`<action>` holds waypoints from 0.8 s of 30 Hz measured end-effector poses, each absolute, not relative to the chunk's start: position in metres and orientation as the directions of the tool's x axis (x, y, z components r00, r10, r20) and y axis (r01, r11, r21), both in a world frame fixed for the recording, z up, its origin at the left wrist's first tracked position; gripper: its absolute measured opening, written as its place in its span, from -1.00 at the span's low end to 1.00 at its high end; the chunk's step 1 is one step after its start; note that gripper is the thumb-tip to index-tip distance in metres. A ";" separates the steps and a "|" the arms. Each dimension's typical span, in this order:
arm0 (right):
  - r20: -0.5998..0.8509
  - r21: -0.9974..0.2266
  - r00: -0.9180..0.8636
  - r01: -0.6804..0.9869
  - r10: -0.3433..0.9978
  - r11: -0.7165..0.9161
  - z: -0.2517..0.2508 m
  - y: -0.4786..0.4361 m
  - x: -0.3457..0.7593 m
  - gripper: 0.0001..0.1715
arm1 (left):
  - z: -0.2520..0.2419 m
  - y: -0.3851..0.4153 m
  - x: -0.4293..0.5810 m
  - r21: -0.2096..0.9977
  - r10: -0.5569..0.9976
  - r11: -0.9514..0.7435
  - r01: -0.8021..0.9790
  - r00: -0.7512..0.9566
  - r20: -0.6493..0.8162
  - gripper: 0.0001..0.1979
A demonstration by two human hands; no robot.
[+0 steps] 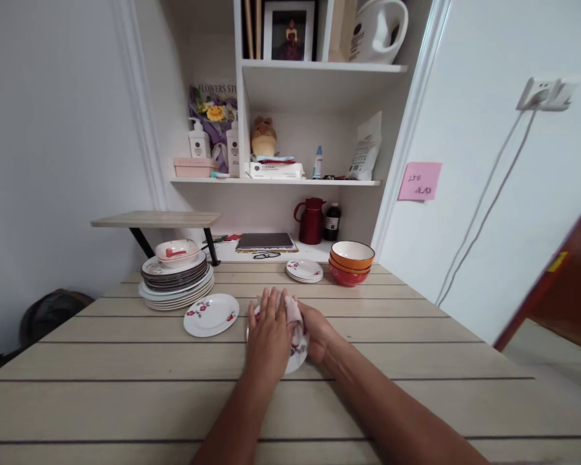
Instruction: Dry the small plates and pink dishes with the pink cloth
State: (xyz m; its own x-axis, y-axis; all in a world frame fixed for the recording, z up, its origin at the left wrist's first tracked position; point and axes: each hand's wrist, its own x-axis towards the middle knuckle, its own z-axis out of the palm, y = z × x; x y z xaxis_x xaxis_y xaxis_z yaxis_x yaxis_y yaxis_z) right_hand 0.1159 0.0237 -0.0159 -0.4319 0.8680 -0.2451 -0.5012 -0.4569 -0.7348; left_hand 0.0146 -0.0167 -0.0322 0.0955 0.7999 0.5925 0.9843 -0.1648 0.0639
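Note:
Near the middle of the table, a white plate (296,360) with a red floral pattern is mostly covered by my hands. My left hand (271,329) lies over the plate with its fingers stretched out flat, pressing on a pale pinkish cloth (294,312). At the plate's right side, my right hand (317,330) grips the rim, its fingertips partly hidden behind the cloth. Just to the left, another floral plate (212,315) lies flat on the table. Beyond my hands sits a small stack of matching plates (305,270).
At left stands a tall plate stack (177,284) topped by a small bowl (177,252), near a raised wooden shelf (157,219). Stacked orange and red bowls (351,263) stand at the back right. Behind are a laptop (265,241), glasses (267,256) and a red jug (311,221).

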 end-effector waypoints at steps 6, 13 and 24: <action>-0.339 -0.720 -0.270 -0.543 0.901 -0.433 0.002 0.036 0.141 -0.55 | -0.039 -0.018 0.019 0.002 0.800 -0.277 0.961 0.229 0.554 -0.46; -0.286 -0.719 -0.317 -0.553 0.904 -0.421 0.015 0.033 0.150 -0.49 | -0.031 -0.020 0.015 0.098 0.827 -0.066 0.993 0.000 0.562 -0.44; -0.245 -0.768 -0.377 -0.486 0.893 -0.416 0.000 0.018 0.125 -0.55 | -0.025 -0.018 0.009 0.142 0.801 -0.029 0.989 -0.062 0.595 -0.38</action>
State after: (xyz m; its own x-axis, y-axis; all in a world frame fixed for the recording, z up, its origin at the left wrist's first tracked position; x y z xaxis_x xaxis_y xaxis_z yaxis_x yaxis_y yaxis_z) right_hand 0.1252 0.0181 -0.0003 -0.3774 0.8929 -0.2453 -0.4859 -0.4165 -0.7684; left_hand 0.0094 -0.0178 -0.0253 -0.0623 0.8014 0.5949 0.9895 -0.0285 0.1419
